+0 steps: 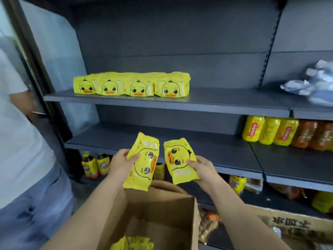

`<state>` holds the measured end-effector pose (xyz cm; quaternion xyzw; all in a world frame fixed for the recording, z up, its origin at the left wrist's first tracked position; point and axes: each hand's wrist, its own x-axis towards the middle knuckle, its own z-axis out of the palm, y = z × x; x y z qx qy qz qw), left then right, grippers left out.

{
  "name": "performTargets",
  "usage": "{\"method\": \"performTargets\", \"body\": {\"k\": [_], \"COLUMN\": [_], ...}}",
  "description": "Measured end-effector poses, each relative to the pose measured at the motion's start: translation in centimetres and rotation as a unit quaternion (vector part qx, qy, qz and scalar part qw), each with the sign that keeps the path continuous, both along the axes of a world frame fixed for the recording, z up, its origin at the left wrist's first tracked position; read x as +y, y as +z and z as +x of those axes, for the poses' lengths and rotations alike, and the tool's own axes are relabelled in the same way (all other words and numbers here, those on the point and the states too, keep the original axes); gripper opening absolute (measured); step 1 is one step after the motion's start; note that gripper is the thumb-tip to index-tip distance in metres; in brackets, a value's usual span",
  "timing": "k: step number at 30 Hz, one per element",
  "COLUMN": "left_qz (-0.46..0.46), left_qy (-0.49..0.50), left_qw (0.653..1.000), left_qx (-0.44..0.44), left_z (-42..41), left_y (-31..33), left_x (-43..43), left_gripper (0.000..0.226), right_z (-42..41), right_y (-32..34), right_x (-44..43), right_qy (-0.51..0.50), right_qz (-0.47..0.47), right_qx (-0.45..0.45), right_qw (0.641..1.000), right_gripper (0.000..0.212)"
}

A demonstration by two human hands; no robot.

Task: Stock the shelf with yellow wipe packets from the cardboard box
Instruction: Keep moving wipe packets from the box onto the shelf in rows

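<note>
My left hand (121, 164) grips a yellow duck-face wipe packet (144, 165) by its left edge, held upright above the open cardboard box (162, 212). My right hand (202, 170) holds a second yellow packet (180, 159) by its lower right corner, close beside the first. More yellow packets (132, 244) lie inside the box at the bottom of the view. On the upper dark shelf (216, 101) a row of several yellow packets (131, 85) stands at the left, faces forward.
A person in a white shirt and jeans (23, 141) stands close on the left. Yellow and orange bottles (281, 133) fill the middle shelf's right side; more bottles (95, 165) sit lower. A plastic-wrapped bundle (313, 82) lies upper right. Another printed carton (292, 226) sits lower right.
</note>
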<state>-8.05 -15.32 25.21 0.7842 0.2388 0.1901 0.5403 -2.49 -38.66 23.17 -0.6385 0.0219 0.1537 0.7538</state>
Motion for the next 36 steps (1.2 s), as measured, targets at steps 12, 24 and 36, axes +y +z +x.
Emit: {"method": "performTargets", "body": {"k": [12, 24, 36], "left_qz": [0.061, 0.219, 0.314], "left_qy": [-0.155, -0.241, -0.244], "left_qw": [0.978, 0.937, 0.907], "left_qx": [-0.126, -0.129, -0.140], "left_z": [9.6, 21.9, 39.1], "left_y": [14.5, 24.4, 31.4], "left_x": [0.1, -2.3, -5.3], "left_gripper": [0.012, 0.020, 0.013], "right_z": [8.3, 22.4, 48.4], "right_y": [11.1, 19.4, 20.0], "right_x": [-1.8, -6.1, -4.5], "right_qy": [-0.122, -0.145, 0.038], "right_qz": [0.027, -0.213, -0.528], "right_qx": [-0.138, -0.264, -0.353], "right_qw": [0.983, 0.929, 0.772], "right_gripper": [0.020, 0.025, 0.033]}}
